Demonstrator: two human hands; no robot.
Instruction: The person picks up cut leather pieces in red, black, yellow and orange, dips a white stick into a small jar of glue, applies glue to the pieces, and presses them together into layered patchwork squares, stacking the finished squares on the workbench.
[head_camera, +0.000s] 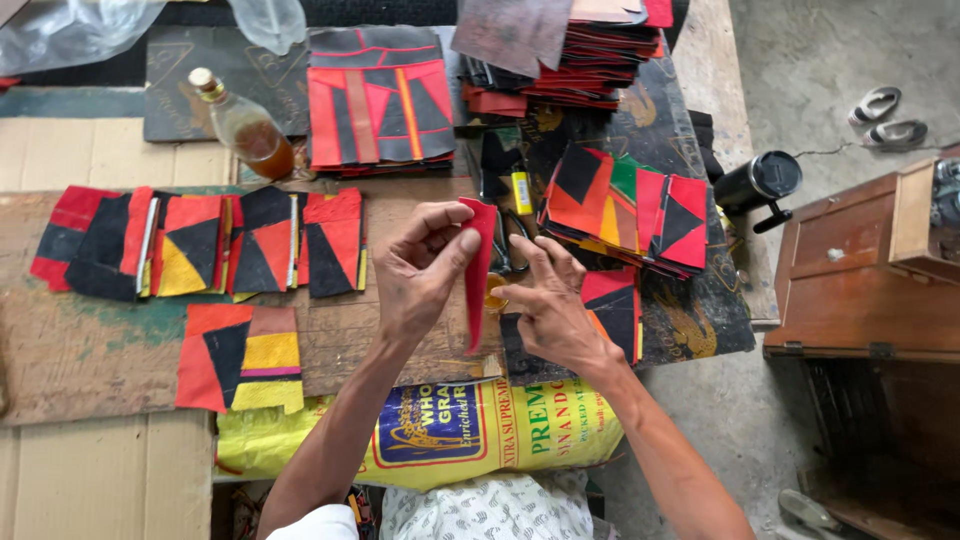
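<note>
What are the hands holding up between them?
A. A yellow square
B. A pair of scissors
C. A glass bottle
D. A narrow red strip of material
D: the left hand pinches a narrow red strip upright, and the right hand is beside it.

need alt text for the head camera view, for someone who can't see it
Seen from above, a person's left hand pinches a narrow, pointed red strip upright over a worn wooden work board, with the right hand beside it. Patchwork squares of red, black, orange and yellow lie in rows and stacks around them, with a glass bottle of brown liquid behind.
</note>
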